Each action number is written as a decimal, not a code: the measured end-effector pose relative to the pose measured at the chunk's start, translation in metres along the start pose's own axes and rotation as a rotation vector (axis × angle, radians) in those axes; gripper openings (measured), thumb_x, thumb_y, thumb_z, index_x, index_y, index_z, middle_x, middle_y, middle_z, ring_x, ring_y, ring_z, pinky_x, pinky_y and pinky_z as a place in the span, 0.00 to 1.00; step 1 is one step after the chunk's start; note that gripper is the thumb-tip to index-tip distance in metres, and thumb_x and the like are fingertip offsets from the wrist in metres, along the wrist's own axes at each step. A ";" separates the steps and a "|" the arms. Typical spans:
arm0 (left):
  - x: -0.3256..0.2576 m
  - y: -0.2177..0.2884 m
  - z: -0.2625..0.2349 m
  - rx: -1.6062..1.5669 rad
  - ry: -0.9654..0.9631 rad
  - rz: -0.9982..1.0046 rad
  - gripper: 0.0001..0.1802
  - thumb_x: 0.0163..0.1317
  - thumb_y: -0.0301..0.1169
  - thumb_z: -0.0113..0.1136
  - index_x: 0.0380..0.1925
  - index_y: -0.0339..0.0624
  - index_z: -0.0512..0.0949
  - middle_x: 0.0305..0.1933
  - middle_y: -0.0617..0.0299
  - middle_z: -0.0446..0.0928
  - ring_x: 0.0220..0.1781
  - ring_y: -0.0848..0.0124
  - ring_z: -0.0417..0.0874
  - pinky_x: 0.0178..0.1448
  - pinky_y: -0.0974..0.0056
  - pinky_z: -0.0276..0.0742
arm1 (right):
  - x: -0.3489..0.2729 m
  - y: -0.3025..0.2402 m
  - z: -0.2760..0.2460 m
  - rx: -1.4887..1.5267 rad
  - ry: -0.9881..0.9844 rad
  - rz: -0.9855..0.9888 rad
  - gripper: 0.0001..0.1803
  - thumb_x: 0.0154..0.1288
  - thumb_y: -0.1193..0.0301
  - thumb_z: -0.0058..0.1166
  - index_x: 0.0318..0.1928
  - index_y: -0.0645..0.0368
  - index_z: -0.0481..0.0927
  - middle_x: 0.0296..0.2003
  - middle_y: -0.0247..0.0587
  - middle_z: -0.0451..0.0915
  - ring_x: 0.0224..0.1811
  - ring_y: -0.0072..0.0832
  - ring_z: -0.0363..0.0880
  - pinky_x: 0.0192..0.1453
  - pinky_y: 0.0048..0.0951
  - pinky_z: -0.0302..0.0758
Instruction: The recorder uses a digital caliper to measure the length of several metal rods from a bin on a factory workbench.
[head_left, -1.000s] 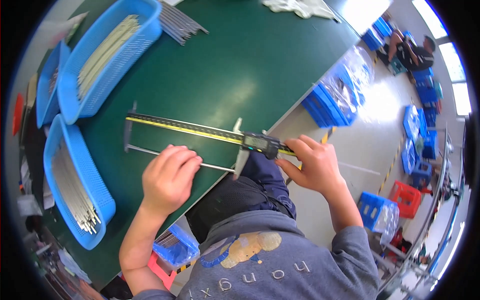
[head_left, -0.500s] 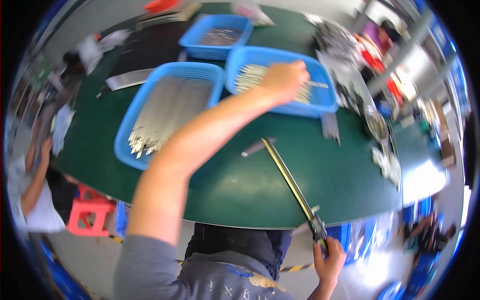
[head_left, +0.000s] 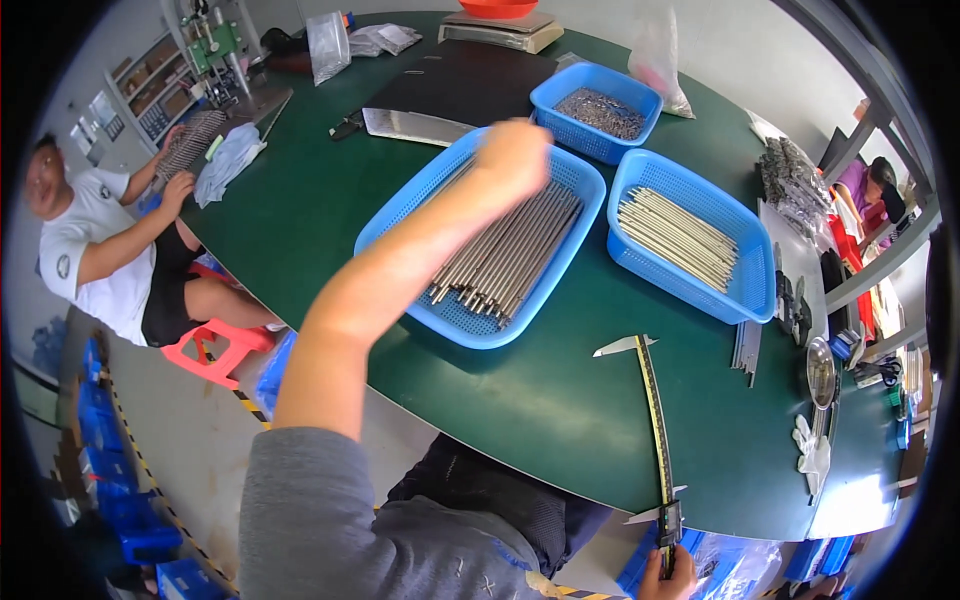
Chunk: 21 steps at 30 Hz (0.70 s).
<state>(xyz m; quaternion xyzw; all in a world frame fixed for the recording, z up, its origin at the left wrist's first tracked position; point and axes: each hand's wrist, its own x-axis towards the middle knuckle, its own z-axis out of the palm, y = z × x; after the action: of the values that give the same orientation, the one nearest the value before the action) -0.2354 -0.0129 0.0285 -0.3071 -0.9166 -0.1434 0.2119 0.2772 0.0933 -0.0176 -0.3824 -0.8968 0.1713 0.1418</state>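
Shiny metal rods [head_left: 505, 255], blue plastic mesh basket [head_left: 395, 225], matt green tabletop [head_left: 300, 190]

A blue plastic basket [head_left: 470, 330] sits at the centre of the frame on the green table, filled with long grey metal rods [head_left: 510, 250] lying side by side along its length. A large sliding caliper [head_left: 655, 430] with a yellow scale lies lengthwise at the lower right, jaws pointing left, its slider end overhanging the table edge at the bottom.
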 end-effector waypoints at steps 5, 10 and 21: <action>-0.029 -0.047 0.004 0.268 -0.125 -0.177 0.09 0.48 0.24 0.55 0.28 0.38 0.82 0.36 0.48 0.81 0.42 0.54 0.82 0.43 0.55 0.79 | 0.007 0.003 -0.001 -0.001 -0.033 -0.007 0.14 0.59 0.64 0.58 0.37 0.62 0.80 0.26 0.51 0.78 0.25 0.45 0.76 0.31 0.40 0.72; -0.024 -0.055 0.009 0.279 -0.108 -0.205 0.07 0.45 0.23 0.56 0.25 0.40 0.83 0.33 0.51 0.82 0.38 0.55 0.84 0.39 0.56 0.80 | 0.010 -0.001 0.001 -0.064 -0.092 0.035 0.14 0.59 0.62 0.57 0.37 0.62 0.81 0.27 0.51 0.79 0.28 0.45 0.77 0.34 0.42 0.72; -0.029 -0.030 0.005 -0.146 0.198 -0.275 0.08 0.47 0.24 0.55 0.29 0.33 0.77 0.30 0.45 0.79 0.34 0.51 0.82 0.37 0.51 0.78 | 0.012 0.016 0.013 0.023 -0.005 -0.082 0.18 0.59 0.59 0.58 0.40 0.62 0.81 0.30 0.52 0.80 0.29 0.47 0.79 0.33 0.41 0.74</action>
<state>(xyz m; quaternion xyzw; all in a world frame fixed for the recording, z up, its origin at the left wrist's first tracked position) -0.2346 -0.0485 0.0068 -0.1778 -0.9118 -0.2669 0.2565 0.2746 0.1096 -0.0346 -0.3434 -0.9101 0.1765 0.1507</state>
